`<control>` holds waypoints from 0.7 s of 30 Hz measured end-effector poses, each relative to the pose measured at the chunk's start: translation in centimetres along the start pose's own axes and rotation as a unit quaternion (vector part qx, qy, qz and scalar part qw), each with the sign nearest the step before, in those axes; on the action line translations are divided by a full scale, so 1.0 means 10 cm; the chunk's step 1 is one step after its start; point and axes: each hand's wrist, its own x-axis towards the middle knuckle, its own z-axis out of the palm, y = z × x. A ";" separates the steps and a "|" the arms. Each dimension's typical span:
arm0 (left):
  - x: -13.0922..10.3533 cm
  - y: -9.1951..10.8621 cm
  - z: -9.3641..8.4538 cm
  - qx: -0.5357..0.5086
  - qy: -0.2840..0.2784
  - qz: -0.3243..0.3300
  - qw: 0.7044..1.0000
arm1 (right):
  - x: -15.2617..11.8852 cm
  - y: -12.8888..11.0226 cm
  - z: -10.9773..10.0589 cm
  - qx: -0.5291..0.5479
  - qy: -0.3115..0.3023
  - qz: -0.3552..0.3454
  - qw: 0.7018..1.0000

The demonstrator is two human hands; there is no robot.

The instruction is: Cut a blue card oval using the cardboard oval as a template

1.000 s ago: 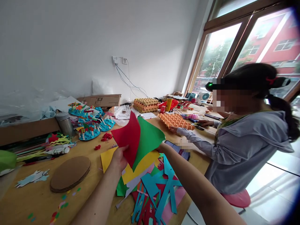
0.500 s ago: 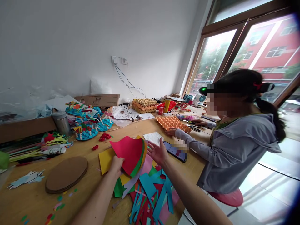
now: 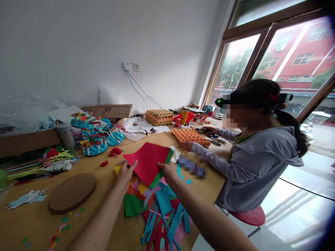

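Between my two hands is a small stack of coloured paper sheets [image 3: 149, 160], red on top with green and yellow edges showing. My left hand [image 3: 127, 173] pinches the stack at its left edge. At the lower right edge, my right hand [image 3: 167, 170] grips it, thumb on the red face. The stack is held tilted above a pile of paper scraps. Blue paper strips [image 3: 163, 202], a green piece [image 3: 133, 205] and red strips lie in that pile, partly covered by the sheets and my forearms.
Round cardboard discs [image 3: 72, 193] lie at the left, with paper dots nearby. An orange egg tray [image 3: 191, 137] stands ahead on the table [image 3: 104, 223]. A co-worker [image 3: 256, 167] sits at the right, one hand by the tray. Blue decorated crafts [image 3: 94, 148] stand at the back left.
My right hand has gone from open beside the sheets to gripping their right edge. The stack has flattened out and turned. The co-worker's far hand has shifted slightly.
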 end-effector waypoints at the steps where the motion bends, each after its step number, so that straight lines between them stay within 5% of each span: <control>1: 0.01 0.13 -0.02 0.010 0.017 0.040 0.999 | 0.04 -0.14 0.01 0.003 -0.006 -0.019 1.000; 6: 0.04 0.55 -0.20 0.061 0.081 0.143 0.984 | 0.11 -0.92 0.06 -0.004 -0.065 -0.086 0.994; 14: 0.03 0.25 -0.34 0.094 0.079 0.108 0.987 | -0.05 -1.63 0.07 -0.010 -0.114 -0.182 0.977; 21: -0.08 0.47 -0.23 0.029 -0.004 0.050 0.998 | -0.31 -1.69 0.01 -0.069 -0.304 0.007 0.950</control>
